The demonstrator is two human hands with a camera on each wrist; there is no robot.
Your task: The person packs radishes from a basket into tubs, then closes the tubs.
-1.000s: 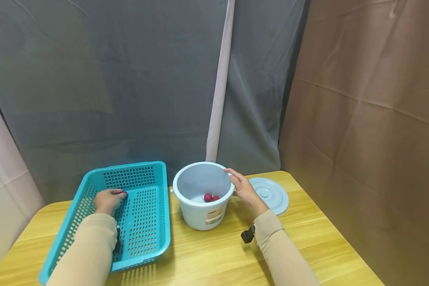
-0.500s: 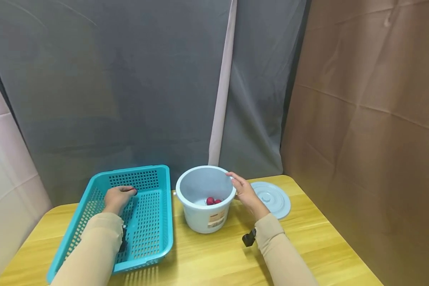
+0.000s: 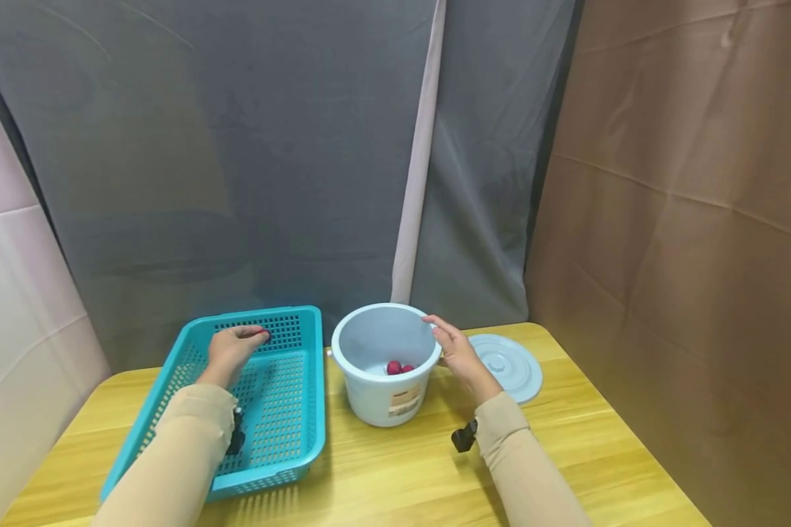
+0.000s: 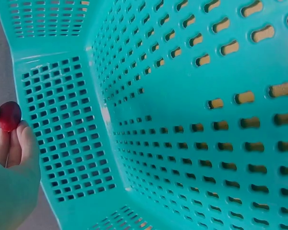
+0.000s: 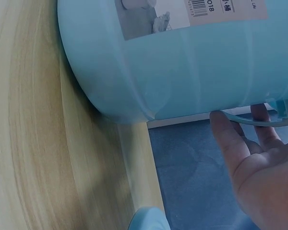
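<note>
Left hand (image 3: 232, 350) pinches small red round fruit (image 4: 9, 115) over teal perforated plastic basket (image 3: 283, 410), lower left. Right hand (image 3: 458, 353), fingers relaxed, steadies pale blue plastic bucket (image 3: 387, 399); keep pinch firm, clear the rim.

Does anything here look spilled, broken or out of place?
Nothing stands out. The bucket stands upright on the table with its lid lying flat beside it and red fruits inside. The left hand pinches one red fruit over the basket; the right hand touches the bucket's rim.
</note>
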